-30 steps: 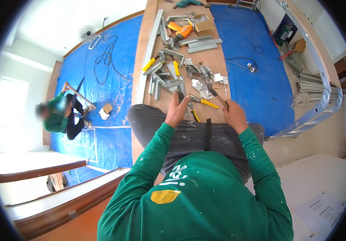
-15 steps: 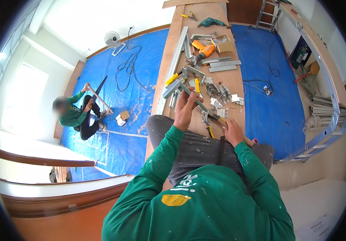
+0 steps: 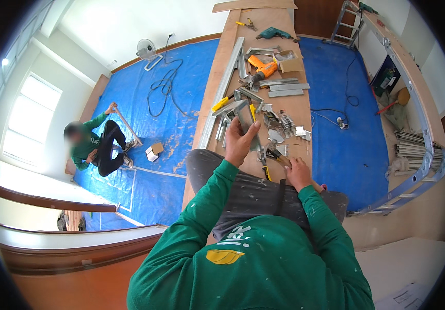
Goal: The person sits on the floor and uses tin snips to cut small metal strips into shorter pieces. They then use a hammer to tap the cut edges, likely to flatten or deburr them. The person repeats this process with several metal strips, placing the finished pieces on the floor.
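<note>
My left hand (image 3: pixel 240 142) is closed around a bent grey metal channel piece (image 3: pixel 244 114), held up over the workbench with its broad face showing. Low over the bench's near end, my right hand (image 3: pixel 299 173) grips the wooden handle of a hammer (image 3: pixel 272 152); the hammer's head points toward the left hand. Beside the hammer head lies a yellow-handled tool (image 3: pixel 266 172). Just beyond my left hand are more metal channel pieces and yellow-handled snips (image 3: pixel 220 103). Several small metal brackets (image 3: pixel 279 122) are heaped to the right of it.
Farther up the wooden bench (image 3: pixel 227 67) lie an orange drill (image 3: pixel 265 67), a cardboard box (image 3: pixel 289 63) and a green drill (image 3: pixel 274 33). At left, a co-worker (image 3: pixel 91 147) sits on the blue sheet (image 3: pixel 181 108) near a fan (image 3: pixel 146 49). A ladder (image 3: pixel 425 129) stands at right.
The metal piece in my left hand has turned, showing its broad face. My right hand keeps the hammer low. The co-worker's one hand has dropped, and the long dark object is no longer seen.
</note>
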`<state>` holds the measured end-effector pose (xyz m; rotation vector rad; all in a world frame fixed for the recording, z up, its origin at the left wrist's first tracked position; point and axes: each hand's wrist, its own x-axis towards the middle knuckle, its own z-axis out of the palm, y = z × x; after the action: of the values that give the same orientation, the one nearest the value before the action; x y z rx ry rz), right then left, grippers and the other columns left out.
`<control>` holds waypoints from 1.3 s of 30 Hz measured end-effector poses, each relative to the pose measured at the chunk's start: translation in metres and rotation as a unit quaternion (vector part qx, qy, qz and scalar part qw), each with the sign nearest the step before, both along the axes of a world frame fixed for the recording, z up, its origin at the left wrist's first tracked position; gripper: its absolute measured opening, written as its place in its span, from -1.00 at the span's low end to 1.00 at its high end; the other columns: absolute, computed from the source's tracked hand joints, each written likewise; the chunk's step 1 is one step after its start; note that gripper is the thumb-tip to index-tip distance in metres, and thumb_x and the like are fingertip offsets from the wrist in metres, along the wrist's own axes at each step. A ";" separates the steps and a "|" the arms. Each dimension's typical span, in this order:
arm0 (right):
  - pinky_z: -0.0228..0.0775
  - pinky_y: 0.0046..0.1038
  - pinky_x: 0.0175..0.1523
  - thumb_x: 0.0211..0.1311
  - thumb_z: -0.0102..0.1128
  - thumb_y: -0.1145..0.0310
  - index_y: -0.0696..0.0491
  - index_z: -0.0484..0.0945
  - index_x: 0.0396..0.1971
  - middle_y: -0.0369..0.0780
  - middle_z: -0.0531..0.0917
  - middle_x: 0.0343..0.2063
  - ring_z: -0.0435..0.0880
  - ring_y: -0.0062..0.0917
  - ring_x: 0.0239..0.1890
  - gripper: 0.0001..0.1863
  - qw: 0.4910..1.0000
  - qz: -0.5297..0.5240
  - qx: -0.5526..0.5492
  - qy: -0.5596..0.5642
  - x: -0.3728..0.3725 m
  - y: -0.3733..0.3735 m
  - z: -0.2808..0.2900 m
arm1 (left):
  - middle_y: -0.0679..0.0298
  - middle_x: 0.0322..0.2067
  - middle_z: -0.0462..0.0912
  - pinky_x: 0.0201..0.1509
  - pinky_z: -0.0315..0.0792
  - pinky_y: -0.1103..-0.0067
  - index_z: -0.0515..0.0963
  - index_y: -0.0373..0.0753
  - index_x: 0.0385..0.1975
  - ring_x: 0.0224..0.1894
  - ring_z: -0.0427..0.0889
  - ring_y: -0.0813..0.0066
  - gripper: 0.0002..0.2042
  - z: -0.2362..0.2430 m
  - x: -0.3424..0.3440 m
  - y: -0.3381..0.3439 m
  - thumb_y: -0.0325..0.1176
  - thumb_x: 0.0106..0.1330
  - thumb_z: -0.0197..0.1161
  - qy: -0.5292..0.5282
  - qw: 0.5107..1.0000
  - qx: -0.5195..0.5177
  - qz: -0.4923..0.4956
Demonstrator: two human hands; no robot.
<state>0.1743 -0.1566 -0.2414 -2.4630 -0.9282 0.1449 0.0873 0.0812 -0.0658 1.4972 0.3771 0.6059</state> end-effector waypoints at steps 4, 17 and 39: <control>0.54 -0.04 0.06 0.26 0.41 0.27 0.02 0.58 0.17 -0.05 0.60 -0.02 0.64 -0.06 0.03 -0.52 1.000 0.000 -0.002 0.010 -0.002 -0.002 0.000 | 0.34 -0.43 0.64 -0.39 0.51 0.58 0.48 -0.29 -0.08 -0.48 0.60 0.62 -0.71 0.005 0.002 -0.007 -0.33 0.42 0.46 -0.004 0.999 0.025 0.045; 0.54 -0.40 -0.10 0.27 0.49 0.36 0.11 0.47 0.32 -0.11 0.65 0.03 0.68 -0.41 -0.23 -0.37 0.938 0.056 0.328 0.094 0.024 0.024 0.147 | 0.26 -0.41 0.61 -0.35 0.53 0.54 0.48 -0.19 0.06 -0.46 0.57 0.54 -0.48 0.013 -0.008 -0.023 0.14 0.73 -0.26 0.040 0.990 -0.124 -0.056; 0.59 -0.26 -0.04 0.29 0.46 0.41 0.13 0.55 0.10 -0.09 0.70 -0.03 0.75 -0.24 -0.07 -0.58 0.880 0.095 0.463 -0.053 0.014 0.015 0.240 | 0.22 -0.35 0.58 -0.52 0.46 0.52 0.43 -0.23 0.10 -0.54 0.55 0.49 -0.45 0.047 -0.023 -0.087 0.18 0.70 -0.24 0.088 0.934 -0.244 -0.244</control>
<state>0.1880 -0.1415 -0.0019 -1.4986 -0.9761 -0.3105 0.0641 -0.0055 -0.0192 1.1010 0.2530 -0.0262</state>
